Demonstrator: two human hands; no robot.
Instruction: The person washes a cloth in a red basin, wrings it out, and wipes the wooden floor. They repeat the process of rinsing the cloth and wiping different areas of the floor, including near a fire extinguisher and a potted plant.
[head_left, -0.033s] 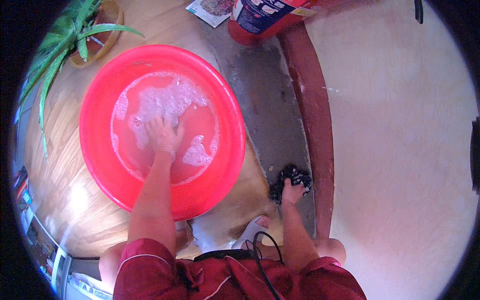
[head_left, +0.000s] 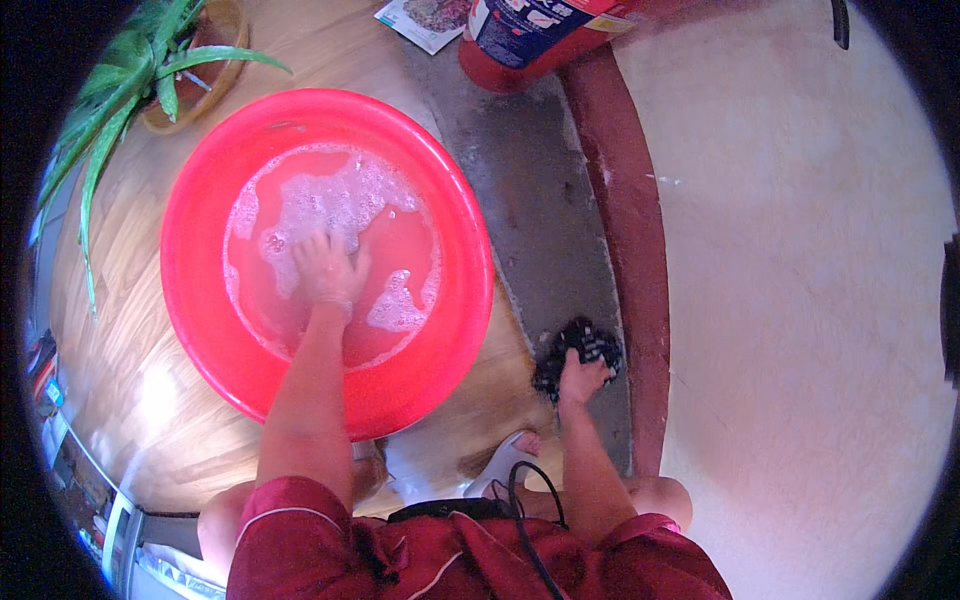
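Note:
A big red plastic basin (head_left: pixel 185 300) stands on my left, holding cloudy water with patches of white foam (head_left: pixel 325 195). Into this water dips my left hand (head_left: pixel 330 268), palm down, fingers stretched and somewhat apart. Nothing shows in it, though the water hides what lies beneath. My right hand (head_left: pixel 582 377) is closed on a bunched black cloth with pale specks (head_left: pixel 590 338), pressed against the dark grey strip of floor (head_left: pixel 545 215) beside the wall. Part of the cloth is under my fingers.
A potted aloe plant (head_left: pixel 120 75) spreads its leaves at the far left. Beyond the basin stand a red bucket (head_left: pixel 490 70) and a printed packet (head_left: pixel 430 22). A dark red baseboard (head_left: pixel 640 230) edges the pale wall (head_left: pixel 800 250). My sandalled foot (head_left: pixel 505 460) is close to the basin.
My right hand and the black cloth have shifted slightly away from me and to the left along the grey strip. The left hand stays in the basin.

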